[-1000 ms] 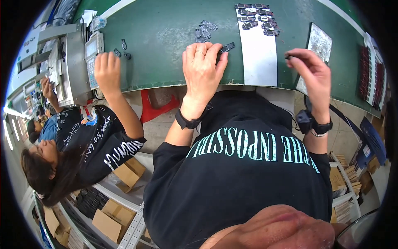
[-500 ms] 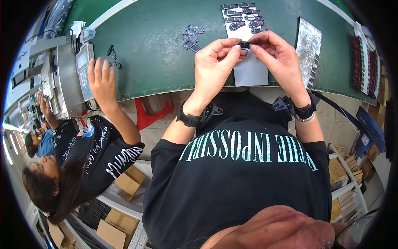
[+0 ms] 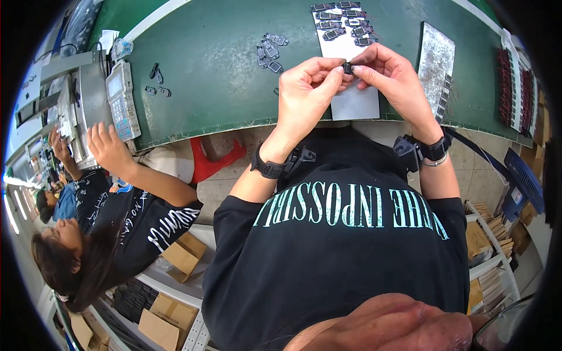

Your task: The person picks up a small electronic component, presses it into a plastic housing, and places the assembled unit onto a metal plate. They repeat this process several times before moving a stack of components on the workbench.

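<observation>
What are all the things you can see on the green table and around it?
Small black part: one, black, pinched between both hands.
Loose black parts: several, dark, on green table.
White sheet: one, rows of black parts at far end.
Silver tray: one, right of sheet.
Keypad device: one, grey, table's left edge.
Co-worker's hand: one, near device.
Cardboard boxes: several, brown, on the shelves below.
Left hand: grip on part.
Right hand: grip on part.

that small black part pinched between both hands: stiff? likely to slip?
The small black part is probably stiff: it keeps its shape between the fingertips of the left hand and right hand. Likely very light, given the fingertip-only grip. It may be easy to drop, being so small that the fingers nearly hide it.
</observation>
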`<action>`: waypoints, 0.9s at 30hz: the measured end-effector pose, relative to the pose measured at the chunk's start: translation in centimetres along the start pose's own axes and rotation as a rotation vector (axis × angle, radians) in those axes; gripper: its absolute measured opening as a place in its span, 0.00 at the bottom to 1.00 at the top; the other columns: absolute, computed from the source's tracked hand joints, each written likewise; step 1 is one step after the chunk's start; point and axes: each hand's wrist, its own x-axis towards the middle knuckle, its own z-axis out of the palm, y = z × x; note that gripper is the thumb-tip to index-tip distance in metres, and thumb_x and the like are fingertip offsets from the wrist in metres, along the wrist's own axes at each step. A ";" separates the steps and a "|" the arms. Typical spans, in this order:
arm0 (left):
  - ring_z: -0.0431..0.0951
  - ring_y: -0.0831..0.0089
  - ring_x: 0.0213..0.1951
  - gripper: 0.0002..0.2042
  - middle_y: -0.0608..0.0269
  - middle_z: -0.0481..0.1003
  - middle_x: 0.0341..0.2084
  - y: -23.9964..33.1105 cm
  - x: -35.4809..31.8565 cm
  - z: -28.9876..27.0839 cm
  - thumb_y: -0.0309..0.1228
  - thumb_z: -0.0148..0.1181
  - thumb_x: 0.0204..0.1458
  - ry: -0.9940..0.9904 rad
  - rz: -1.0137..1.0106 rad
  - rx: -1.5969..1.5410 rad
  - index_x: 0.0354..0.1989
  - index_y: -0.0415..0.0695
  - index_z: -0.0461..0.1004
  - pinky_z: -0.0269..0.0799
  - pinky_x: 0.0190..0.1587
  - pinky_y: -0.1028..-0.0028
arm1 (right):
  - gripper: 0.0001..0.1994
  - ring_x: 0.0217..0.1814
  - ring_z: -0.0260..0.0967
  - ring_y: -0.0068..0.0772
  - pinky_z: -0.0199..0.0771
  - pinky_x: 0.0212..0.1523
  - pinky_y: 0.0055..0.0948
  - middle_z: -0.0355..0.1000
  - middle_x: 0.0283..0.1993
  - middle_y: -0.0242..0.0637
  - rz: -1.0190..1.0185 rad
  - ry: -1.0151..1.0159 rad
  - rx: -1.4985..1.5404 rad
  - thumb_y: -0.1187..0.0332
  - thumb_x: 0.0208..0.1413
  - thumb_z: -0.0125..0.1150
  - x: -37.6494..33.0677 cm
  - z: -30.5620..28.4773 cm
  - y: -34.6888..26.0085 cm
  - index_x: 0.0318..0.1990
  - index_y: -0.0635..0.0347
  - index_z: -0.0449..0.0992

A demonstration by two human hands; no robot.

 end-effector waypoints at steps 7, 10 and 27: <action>0.83 0.75 0.37 0.09 0.56 0.82 0.34 -0.1 -0.3 0.4 0.22 0.58 0.60 -0.026 -0.011 0.003 0.44 0.30 0.77 0.81 0.43 0.77 | 0.08 0.43 0.71 0.19 0.73 0.45 0.21 0.72 0.43 0.30 0.002 -0.022 -0.063 0.75 0.63 0.57 -0.3 0.4 0.1 0.48 0.66 0.72; 0.83 0.75 0.35 0.09 0.56 0.82 0.33 -0.8 -0.2 0.1 0.23 0.59 0.60 -0.029 0.002 0.115 0.46 0.31 0.77 0.80 0.40 0.78 | 0.09 0.41 0.72 0.22 0.73 0.44 0.22 0.74 0.41 0.32 -0.139 0.061 -0.241 0.76 0.62 0.57 -0.8 1.2 0.4 0.49 0.67 0.71; 0.82 0.73 0.25 0.05 0.59 0.81 0.27 -1.7 -0.7 0.8 0.26 0.65 0.54 0.002 0.285 0.583 0.37 0.39 0.79 0.76 0.29 0.76 | 0.07 0.33 0.73 0.27 0.73 0.36 0.25 0.75 0.40 0.34 -0.402 0.408 -0.957 0.75 0.57 0.62 -0.4 -0.5 0.3 0.43 0.60 0.79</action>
